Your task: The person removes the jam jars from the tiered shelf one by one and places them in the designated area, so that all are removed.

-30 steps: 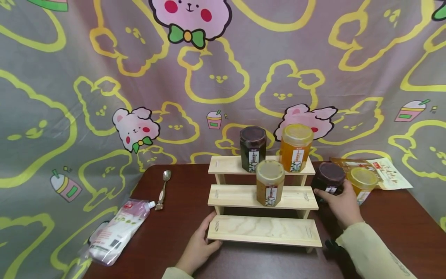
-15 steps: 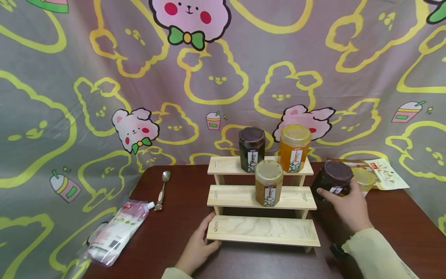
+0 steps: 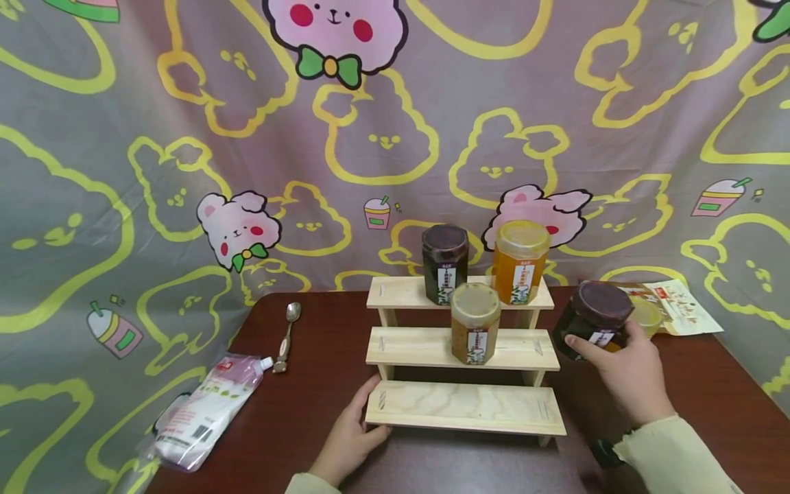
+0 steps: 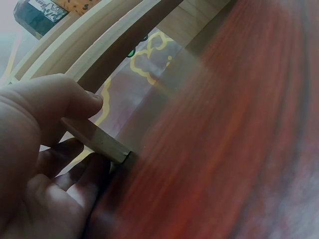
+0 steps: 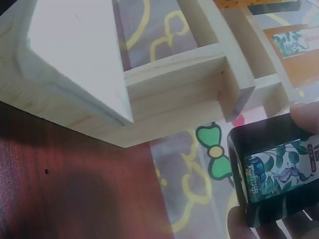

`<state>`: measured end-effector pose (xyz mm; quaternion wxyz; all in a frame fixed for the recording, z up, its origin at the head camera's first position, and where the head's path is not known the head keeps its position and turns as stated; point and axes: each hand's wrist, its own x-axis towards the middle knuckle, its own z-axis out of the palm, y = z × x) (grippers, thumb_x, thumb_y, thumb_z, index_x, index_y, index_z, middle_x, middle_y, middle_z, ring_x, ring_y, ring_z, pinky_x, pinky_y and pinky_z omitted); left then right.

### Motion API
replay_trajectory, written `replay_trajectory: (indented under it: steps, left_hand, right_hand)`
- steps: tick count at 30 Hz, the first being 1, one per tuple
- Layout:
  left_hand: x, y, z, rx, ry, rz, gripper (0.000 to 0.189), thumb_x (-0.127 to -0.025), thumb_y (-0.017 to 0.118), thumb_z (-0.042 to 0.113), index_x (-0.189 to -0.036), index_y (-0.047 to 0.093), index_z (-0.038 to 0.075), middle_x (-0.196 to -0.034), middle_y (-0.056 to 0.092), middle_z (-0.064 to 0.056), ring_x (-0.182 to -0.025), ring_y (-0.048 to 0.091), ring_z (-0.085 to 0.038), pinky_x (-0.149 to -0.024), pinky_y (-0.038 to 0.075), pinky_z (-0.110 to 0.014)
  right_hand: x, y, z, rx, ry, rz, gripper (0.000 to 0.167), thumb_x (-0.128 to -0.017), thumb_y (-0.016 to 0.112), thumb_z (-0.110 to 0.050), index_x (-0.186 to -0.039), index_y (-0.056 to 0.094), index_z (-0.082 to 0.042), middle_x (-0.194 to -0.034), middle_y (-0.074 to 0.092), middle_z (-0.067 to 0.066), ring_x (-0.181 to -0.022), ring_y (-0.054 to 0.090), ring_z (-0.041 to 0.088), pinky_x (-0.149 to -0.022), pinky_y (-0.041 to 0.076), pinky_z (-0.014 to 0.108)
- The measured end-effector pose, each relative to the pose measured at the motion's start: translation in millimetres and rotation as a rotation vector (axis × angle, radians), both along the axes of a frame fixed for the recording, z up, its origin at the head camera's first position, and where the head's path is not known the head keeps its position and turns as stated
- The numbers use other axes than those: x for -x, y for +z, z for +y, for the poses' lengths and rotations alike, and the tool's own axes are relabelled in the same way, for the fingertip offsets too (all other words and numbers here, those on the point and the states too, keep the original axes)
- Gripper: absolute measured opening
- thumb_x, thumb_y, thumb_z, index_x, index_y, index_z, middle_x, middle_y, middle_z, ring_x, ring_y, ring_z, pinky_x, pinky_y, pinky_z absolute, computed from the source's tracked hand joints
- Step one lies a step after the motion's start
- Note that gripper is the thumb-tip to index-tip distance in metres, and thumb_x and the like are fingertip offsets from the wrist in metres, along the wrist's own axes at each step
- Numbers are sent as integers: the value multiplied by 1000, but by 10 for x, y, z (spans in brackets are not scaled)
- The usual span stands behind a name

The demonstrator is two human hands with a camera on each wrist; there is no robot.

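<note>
My right hand (image 3: 636, 377) grips a dark jam jar (image 3: 595, 319) with a dark purple lid, tilted a little, right of a three-step wooden display rack (image 3: 463, 408). In the right wrist view the jar's leafy label (image 5: 281, 167) shows between thumb and fingers. My left hand (image 3: 353, 432) holds the rack's lowest step at its left end, thumb on the front edge and fingers around the leg. Another dark jar (image 3: 446, 267) and an orange jar (image 3: 521, 264) stand on the top step. A tan jar (image 3: 475, 326) sits on the middle step.
Behind the right hand is a yellow-lidded jar (image 3: 644, 314), partly hidden, beside a flat packet (image 3: 685, 309). On the left lie a spoon (image 3: 286, 339) and a spouted pouch (image 3: 210, 412). A patterned curtain (image 3: 395, 151) hangs behind the dark red table (image 3: 265, 405).
My right hand has raised the dark jar and drawn it slightly right and nearer, covering more of the yellow-lidded jar. The left hand keeps its place on the rack.
</note>
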<state>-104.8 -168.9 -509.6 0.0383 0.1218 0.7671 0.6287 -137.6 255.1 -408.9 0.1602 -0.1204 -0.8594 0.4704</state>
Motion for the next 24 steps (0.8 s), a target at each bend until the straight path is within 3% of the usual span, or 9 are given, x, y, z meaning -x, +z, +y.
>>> replay_trajectory:
  steps: [8, 14, 24]
  left_hand:
    - [3, -21, -1, -4, -2, 21, 84, -80, 72, -7, -154, 34, 5, -149, 43, -25, -122, 52, -11, -95, 49, -20]
    - [-1, -19, 0, -5, 3, 41, 83, -80, 72, -6, -154, 35, 3, -147, 45, -27, -122, 52, -12, -95, 49, -19]
    - [13, -15, -2, 2, -2, 7, 84, -81, 72, -5, -155, 33, 4, -151, 42, -24, -126, 50, -15, -96, 48, -20]
  right_hand:
    - [-78, 83, -23, 15, -19, 4, 82, -86, 79, -39, -149, 40, -5, -137, 53, 25, -116, 48, 34, -76, 38, 28]
    - [-134, 127, -38, 12, -10, 3, 83, -85, 79, -40, -148, 40, -2, -136, 53, 27, -117, 48, 35, -77, 37, 29]
    - [-181, 134, -114, -7, 13, 9, 81, -84, 80, -41, -145, 43, -1, -134, 55, 24, -111, 49, 26, -73, 39, 22]
